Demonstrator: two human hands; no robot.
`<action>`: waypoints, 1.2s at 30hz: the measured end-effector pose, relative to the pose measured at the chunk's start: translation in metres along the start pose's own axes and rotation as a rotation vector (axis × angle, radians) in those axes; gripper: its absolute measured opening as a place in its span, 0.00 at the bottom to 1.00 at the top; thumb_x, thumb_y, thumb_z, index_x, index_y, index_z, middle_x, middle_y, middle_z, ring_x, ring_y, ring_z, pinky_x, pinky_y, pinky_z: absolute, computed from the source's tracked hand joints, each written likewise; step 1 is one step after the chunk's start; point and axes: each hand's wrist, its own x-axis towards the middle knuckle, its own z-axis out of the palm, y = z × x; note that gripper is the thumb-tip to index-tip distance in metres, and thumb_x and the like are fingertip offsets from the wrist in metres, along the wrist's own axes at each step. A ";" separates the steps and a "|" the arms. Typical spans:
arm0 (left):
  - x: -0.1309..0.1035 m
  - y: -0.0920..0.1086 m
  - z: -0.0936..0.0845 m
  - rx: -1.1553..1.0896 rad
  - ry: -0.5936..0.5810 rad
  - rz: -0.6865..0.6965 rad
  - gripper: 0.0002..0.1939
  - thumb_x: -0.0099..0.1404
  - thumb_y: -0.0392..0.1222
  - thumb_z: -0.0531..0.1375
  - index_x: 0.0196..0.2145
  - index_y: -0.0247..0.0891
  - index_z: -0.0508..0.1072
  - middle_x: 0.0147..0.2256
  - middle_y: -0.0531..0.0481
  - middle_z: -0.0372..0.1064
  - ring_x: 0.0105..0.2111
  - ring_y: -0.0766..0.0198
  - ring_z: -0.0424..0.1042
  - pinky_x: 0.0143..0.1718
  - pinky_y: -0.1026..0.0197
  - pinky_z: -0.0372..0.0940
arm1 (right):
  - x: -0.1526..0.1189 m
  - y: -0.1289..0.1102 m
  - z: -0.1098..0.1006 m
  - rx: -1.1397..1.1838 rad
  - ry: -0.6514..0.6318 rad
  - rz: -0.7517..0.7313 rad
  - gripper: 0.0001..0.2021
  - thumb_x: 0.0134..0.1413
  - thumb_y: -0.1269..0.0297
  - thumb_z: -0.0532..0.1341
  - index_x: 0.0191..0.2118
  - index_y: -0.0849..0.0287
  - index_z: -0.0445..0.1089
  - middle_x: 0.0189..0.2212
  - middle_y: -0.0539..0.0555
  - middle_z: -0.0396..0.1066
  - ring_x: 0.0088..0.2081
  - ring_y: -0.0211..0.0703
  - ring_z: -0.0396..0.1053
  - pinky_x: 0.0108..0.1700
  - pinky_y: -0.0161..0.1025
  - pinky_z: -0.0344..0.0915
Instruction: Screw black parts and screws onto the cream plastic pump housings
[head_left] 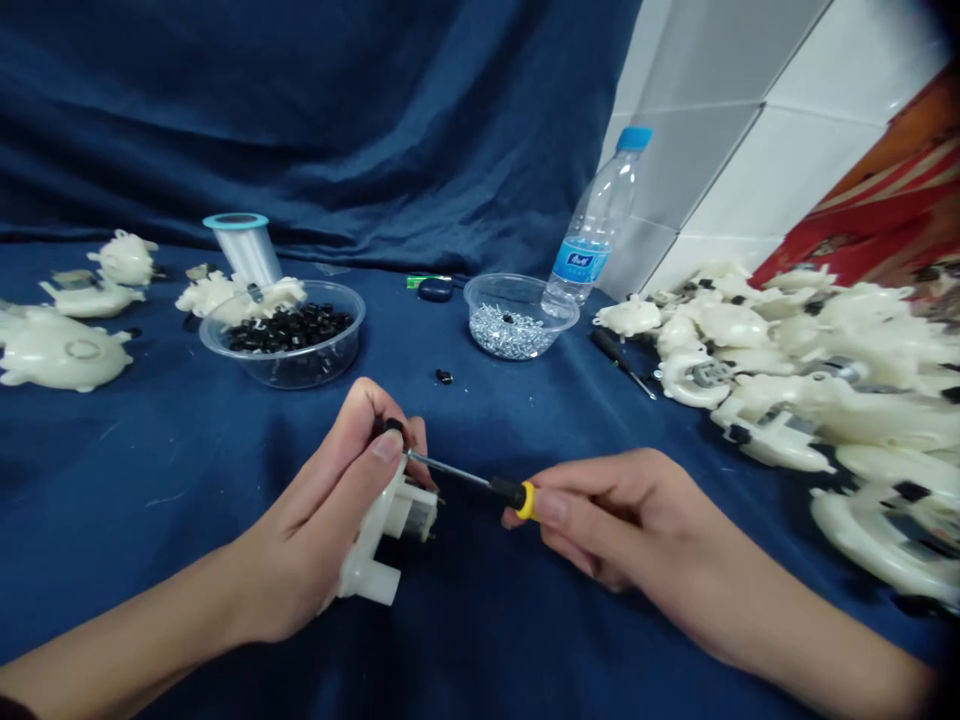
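My left hand (330,510) is closed around a cream-white plastic housing (367,560) with a small grey motor (420,517) set in it. Its thumb and forefinger pinch a small black part (391,428) at the top of the housing. In my right hand (615,515) is a screwdriver (457,472) with a black and yellow handle, held between thumb and fingers. The metal shaft points left, and its tip meets the housing beside the black part. My left fingers partly hide that spot, so I cannot tell whether a screw sits there.
Behind my hands stand a clear bowl (356,335) of black parts and another bowl (574,325) of screws. A water bottle (600,215) leans by the wall. Many white housings (795,340) pile up at right, near a second screwdriver (622,362). A spool (251,255) stands back left.
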 end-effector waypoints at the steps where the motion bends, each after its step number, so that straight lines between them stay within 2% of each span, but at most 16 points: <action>1: 0.000 0.000 0.000 0.004 -0.003 0.008 0.10 0.78 0.49 0.46 0.38 0.46 0.60 0.38 0.53 0.61 0.34 0.62 0.63 0.33 0.60 0.64 | 0.000 0.000 -0.001 -0.008 -0.018 0.002 0.20 0.57 0.47 0.65 0.46 0.59 0.76 0.23 0.48 0.69 0.21 0.33 0.64 0.20 0.30 0.59; 4: 0.001 0.000 0.001 -0.023 0.009 -0.005 0.09 0.78 0.46 0.46 0.39 0.45 0.60 0.37 0.53 0.61 0.31 0.64 0.63 0.32 0.61 0.64 | -0.001 0.000 0.000 -0.066 -0.027 -0.078 0.16 0.58 0.55 0.66 0.48 0.57 0.73 0.26 0.48 0.71 0.21 0.32 0.66 0.20 0.29 0.62; 6: 0.002 -0.001 0.002 -0.033 0.030 -0.013 0.08 0.78 0.46 0.47 0.40 0.45 0.60 0.38 0.53 0.62 0.33 0.64 0.64 0.33 0.61 0.64 | -0.004 0.003 0.001 -0.234 0.060 -0.318 0.11 0.59 0.64 0.65 0.47 0.55 0.72 0.30 0.49 0.74 0.25 0.34 0.71 0.25 0.31 0.66; 8: 0.002 -0.001 0.003 -0.021 0.037 0.011 0.07 0.78 0.47 0.48 0.40 0.46 0.60 0.38 0.53 0.62 0.35 0.63 0.65 0.34 0.61 0.64 | -0.008 0.007 0.003 -0.505 0.171 -0.621 0.15 0.59 0.71 0.64 0.51 0.55 0.70 0.36 0.52 0.77 0.31 0.37 0.75 0.32 0.34 0.70; 10: 0.001 -0.001 0.003 0.000 0.035 0.038 0.07 0.78 0.46 0.48 0.40 0.46 0.60 0.38 0.53 0.62 0.36 0.63 0.64 0.34 0.62 0.64 | -0.010 0.007 0.004 -0.644 0.215 -0.772 0.20 0.59 0.75 0.63 0.56 0.55 0.68 0.40 0.54 0.79 0.33 0.39 0.76 0.34 0.35 0.70; 12: 0.001 -0.001 0.002 0.016 0.022 0.047 0.08 0.78 0.46 0.47 0.39 0.46 0.59 0.38 0.53 0.61 0.35 0.64 0.64 0.34 0.62 0.63 | -0.008 0.002 0.005 -0.457 0.169 -0.608 0.14 0.59 0.71 0.64 0.51 0.54 0.73 0.35 0.52 0.79 0.29 0.37 0.74 0.31 0.34 0.68; 14: 0.000 -0.001 0.001 0.028 0.001 0.049 0.08 0.78 0.46 0.46 0.39 0.46 0.59 0.38 0.53 0.61 0.33 0.64 0.63 0.33 0.61 0.63 | -0.003 -0.007 0.004 -0.033 0.004 -0.216 0.04 0.59 0.62 0.65 0.38 0.55 0.75 0.24 0.49 0.73 0.21 0.32 0.65 0.22 0.30 0.60; 16: 0.001 -0.001 0.001 0.025 -0.017 0.056 0.09 0.78 0.47 0.46 0.39 0.45 0.59 0.38 0.53 0.61 0.31 0.64 0.62 0.31 0.61 0.63 | 0.003 -0.016 0.002 0.337 -0.190 0.149 0.13 0.56 0.53 0.67 0.32 0.58 0.73 0.20 0.47 0.66 0.16 0.27 0.51 0.16 0.26 0.47; 18: 0.001 -0.001 0.002 0.006 -0.011 0.052 0.08 0.78 0.46 0.46 0.39 0.45 0.59 0.37 0.53 0.61 0.31 0.64 0.62 0.31 0.61 0.63 | 0.006 -0.018 0.001 0.458 -0.260 0.268 0.15 0.55 0.51 0.67 0.34 0.59 0.72 0.21 0.46 0.65 0.16 0.24 0.45 0.16 0.25 0.42; 20: 0.002 -0.001 0.003 -0.024 0.004 0.037 0.08 0.78 0.46 0.47 0.39 0.45 0.59 0.37 0.53 0.61 0.32 0.63 0.63 0.32 0.61 0.64 | 0.004 -0.013 0.000 0.282 -0.146 0.109 0.12 0.54 0.55 0.68 0.39 0.57 0.72 0.24 0.47 0.69 0.17 0.26 0.54 0.17 0.26 0.52; 24: 0.003 0.000 0.004 -0.018 0.002 0.021 0.07 0.78 0.45 0.47 0.39 0.45 0.58 0.37 0.54 0.61 0.35 0.63 0.63 0.35 0.60 0.63 | -0.006 0.004 -0.001 -0.500 0.209 -0.636 0.16 0.54 0.72 0.66 0.48 0.51 0.71 0.35 0.51 0.79 0.30 0.38 0.76 0.31 0.33 0.71; 26: 0.002 0.000 0.004 0.013 0.011 0.029 0.07 0.78 0.45 0.47 0.39 0.46 0.59 0.38 0.54 0.61 0.37 0.62 0.64 0.36 0.60 0.63 | -0.009 0.007 -0.001 -0.702 0.250 -0.838 0.18 0.56 0.75 0.65 0.51 0.51 0.71 0.39 0.52 0.80 0.33 0.41 0.78 0.35 0.35 0.72; 28: 0.001 -0.001 0.003 0.011 0.014 0.025 0.08 0.78 0.47 0.46 0.40 0.46 0.59 0.38 0.54 0.62 0.36 0.62 0.63 0.36 0.60 0.63 | -0.007 0.002 0.000 -0.580 0.208 -0.716 0.12 0.58 0.72 0.65 0.46 0.51 0.73 0.33 0.50 0.79 0.29 0.40 0.75 0.31 0.35 0.70; 30: 0.000 -0.002 0.003 -0.044 0.012 0.009 0.09 0.78 0.48 0.45 0.40 0.46 0.58 0.38 0.55 0.62 0.34 0.64 0.62 0.34 0.61 0.63 | -0.001 -0.007 0.001 -0.207 0.050 -0.337 0.00 0.59 0.65 0.65 0.36 0.52 0.73 0.23 0.48 0.73 0.20 0.35 0.66 0.21 0.33 0.62; 33: 0.001 -0.002 0.003 -0.129 -0.006 -0.004 0.10 0.79 0.46 0.44 0.38 0.45 0.57 0.37 0.56 0.61 0.32 0.66 0.61 0.34 0.62 0.63 | 0.008 -0.019 0.002 0.303 -0.185 0.165 0.13 0.55 0.52 0.67 0.31 0.56 0.72 0.20 0.47 0.66 0.15 0.28 0.49 0.14 0.28 0.46; 36: 0.004 -0.002 0.004 -0.156 -0.003 -0.020 0.09 0.79 0.46 0.45 0.38 0.45 0.57 0.36 0.56 0.61 0.32 0.67 0.62 0.33 0.63 0.63 | 0.007 -0.015 0.000 0.263 -0.161 0.139 0.14 0.54 0.50 0.67 0.39 0.55 0.74 0.23 0.49 0.70 0.16 0.29 0.56 0.15 0.26 0.54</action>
